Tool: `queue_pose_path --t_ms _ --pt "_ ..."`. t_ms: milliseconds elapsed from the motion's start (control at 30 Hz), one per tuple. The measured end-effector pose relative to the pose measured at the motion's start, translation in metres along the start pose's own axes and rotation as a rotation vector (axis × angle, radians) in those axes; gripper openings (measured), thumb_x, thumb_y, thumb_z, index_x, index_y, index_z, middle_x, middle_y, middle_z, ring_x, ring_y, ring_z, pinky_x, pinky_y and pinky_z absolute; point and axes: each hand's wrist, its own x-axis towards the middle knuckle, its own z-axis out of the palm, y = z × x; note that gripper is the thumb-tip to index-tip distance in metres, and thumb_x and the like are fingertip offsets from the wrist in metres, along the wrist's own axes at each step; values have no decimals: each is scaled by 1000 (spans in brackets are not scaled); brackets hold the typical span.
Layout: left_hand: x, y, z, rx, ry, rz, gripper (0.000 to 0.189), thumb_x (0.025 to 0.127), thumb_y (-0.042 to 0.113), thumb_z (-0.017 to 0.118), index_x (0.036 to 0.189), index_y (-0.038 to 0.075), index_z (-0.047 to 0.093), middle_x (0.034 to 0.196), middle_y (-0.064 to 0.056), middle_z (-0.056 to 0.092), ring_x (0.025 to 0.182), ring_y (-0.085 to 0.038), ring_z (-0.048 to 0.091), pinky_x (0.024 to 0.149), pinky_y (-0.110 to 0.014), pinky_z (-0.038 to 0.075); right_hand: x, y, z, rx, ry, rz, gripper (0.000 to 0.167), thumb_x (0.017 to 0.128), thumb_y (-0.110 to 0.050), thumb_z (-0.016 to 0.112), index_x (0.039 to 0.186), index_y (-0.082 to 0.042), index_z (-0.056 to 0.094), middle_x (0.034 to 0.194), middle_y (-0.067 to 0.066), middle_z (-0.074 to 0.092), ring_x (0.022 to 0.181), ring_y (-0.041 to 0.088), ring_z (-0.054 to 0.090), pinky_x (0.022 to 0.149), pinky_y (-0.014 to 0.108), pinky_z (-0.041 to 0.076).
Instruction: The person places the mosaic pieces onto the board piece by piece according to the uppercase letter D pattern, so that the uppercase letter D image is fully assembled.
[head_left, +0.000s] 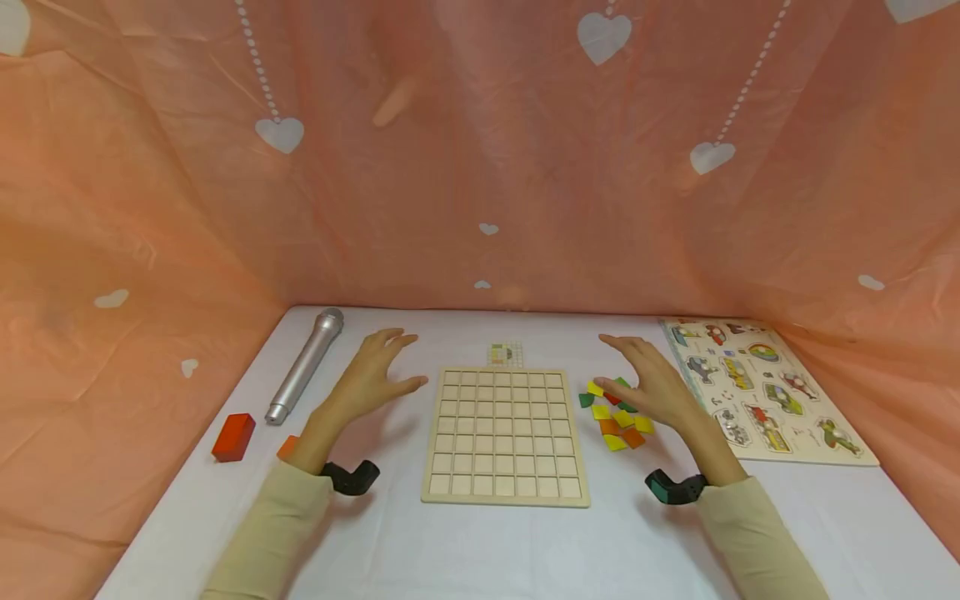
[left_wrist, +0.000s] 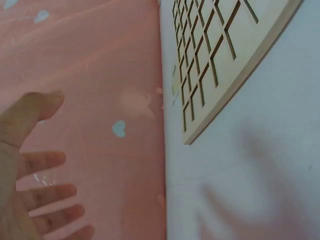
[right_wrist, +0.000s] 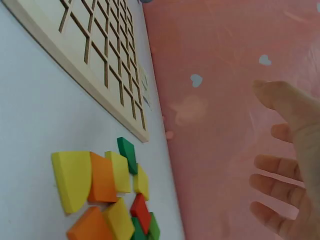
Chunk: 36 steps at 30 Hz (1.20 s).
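In the head view a pale wooden grid board (head_left: pixel 505 433) lies flat in the middle of the table, its square cells bare. My left hand (head_left: pixel 372 375) hovers to the left of it, fingers spread and holding nothing. On the other side my right hand (head_left: pixel 651 385) hangs in the air, also spread, over a loose cluster of coloured tiles (head_left: pixel 624 419). The right wrist view shows yellow, orange, green and red pieces, among them a yellow tile with a rounded edge (right_wrist: pixel 73 180). Behind the board lies a small printed pattern card (head_left: pixel 506 354).
At the left are a silver microphone (head_left: pixel 307 365), a red block (head_left: pixel 234 437) and an orange piece (head_left: pixel 287 447) partly hidden by my left forearm. A wooden picture puzzle (head_left: pixel 765 387) lies at the right. A pink curtain (head_left: pixel 480 167) with hearts hangs behind the white table (head_left: pixel 480 550).
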Motion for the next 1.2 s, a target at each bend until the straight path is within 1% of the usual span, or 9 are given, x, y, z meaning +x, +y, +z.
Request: queue_pose_path --t_ms 167,300,400,500,600,700,867,1033,1200 --pt "-2 -9 12 -117 -62 56 71 76 30 76 135 4 45 138 -21 38 128 -38 33 103 -56 31 -4 5 6 50 24 40 62 81 -27 72 134 -9 48 127 16 51 116 34 47 93 58 41" --pt "-3 -16 22 -159 -91 114 73 71 28 80 131 3 47 135 -19 42 125 -37 36 103 -54 31 -7 10 12 82 57 47 58 80 -22 73 131 -7 51 123 16 52 109 33 50 90 57 43" --pt "-3 -20 28 -183 -131 128 79 66 29 84 130 3 48 134 -19 43 125 -37 37 103 -54 31 -8 15 17 110 79 49 56 79 -17 74 129 -5 52 122 16 53 105 33 51 86 56 45" --pt "-5 -22 33 -201 -199 122 86 62 30 86 133 3 45 136 -19 42 126 -37 35 104 -55 31 -10 21 22 133 82 69 55 80 -15 73 129 -5 52 122 16 53 105 33 51 85 56 45" --pt "-7 -24 37 -209 -267 111 92 59 31 87 135 3 43 138 -20 39 128 -38 33 105 -55 29 -12 26 24 150 69 107 53 82 -16 71 130 -5 51 123 16 52 105 33 50 86 55 45" --pt "-7 -26 40 -210 -303 112 94 59 32 87 135 2 42 139 -21 37 129 -38 32 107 -54 28 -13 30 26 167 53 154 52 83 -15 70 130 -4 51 125 17 51 107 33 49 89 54 43" --pt "-8 -29 46 -202 -335 115 96 58 33 87 135 1 41 141 -22 34 131 -39 29 108 -54 25 -13 36 28 199 35 220 50 84 -14 69 130 -4 51 127 18 50 110 34 48 93 55 41" --pt "-8 -30 50 -188 -359 112 96 56 33 88 134 1 42 141 -23 34 132 -40 28 109 -54 24 -13 42 30 208 23 254 47 86 -14 67 129 -3 52 125 20 51 109 36 48 92 56 41" --pt "-7 -28 52 -125 -376 96 93 56 33 88 132 2 44 143 -22 33 133 -40 28 108 -54 25 -14 49 32 196 -8 320 51 88 -16 65 134 -4 46 121 21 51 107 36 49 91 54 43"
